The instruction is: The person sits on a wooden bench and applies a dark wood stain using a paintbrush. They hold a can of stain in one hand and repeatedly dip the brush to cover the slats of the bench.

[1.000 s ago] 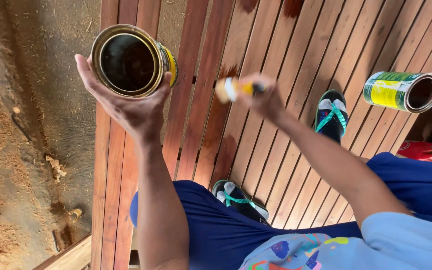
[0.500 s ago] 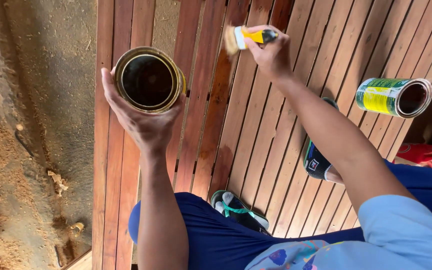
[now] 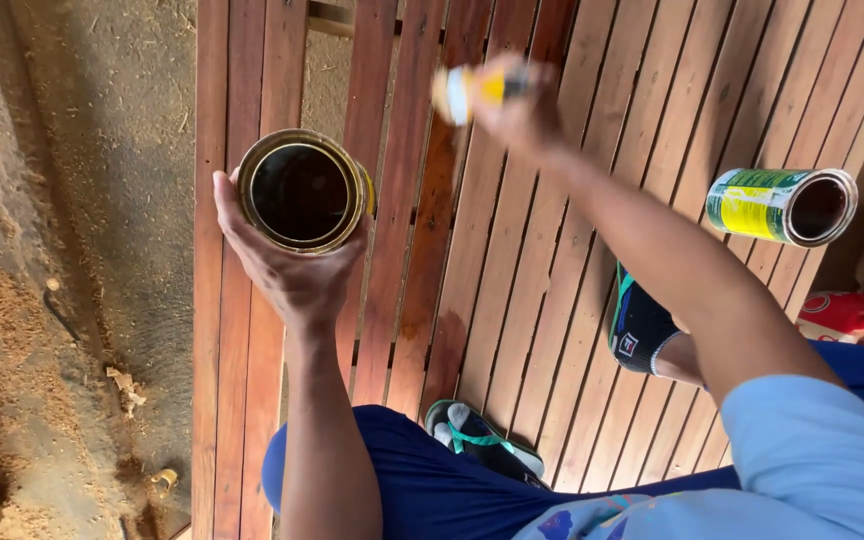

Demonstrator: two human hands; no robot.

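Yellow-handled brush point(image 3: 472, 90) in right hand point(image 3: 522, 115) lies crosswise, bristles leftward; left hand point(image 3: 287, 265) grips open tin point(image 3: 302, 190).

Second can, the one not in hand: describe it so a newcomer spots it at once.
Start from the slatted wooden deck that fills most of the head view and go to its right edge. There a can lies on its side, its dark open mouth facing right. Unlike the upright open can held in the left hand, it has a green and yellow label and nobody touches it.

Reddish-brown slats point(image 3: 512, 250) are showing darker streaks; brass-toned can point(image 3: 302, 190) is holding dark liquid; blurred brush point(image 3: 472, 90) seemingly yellow-handled.
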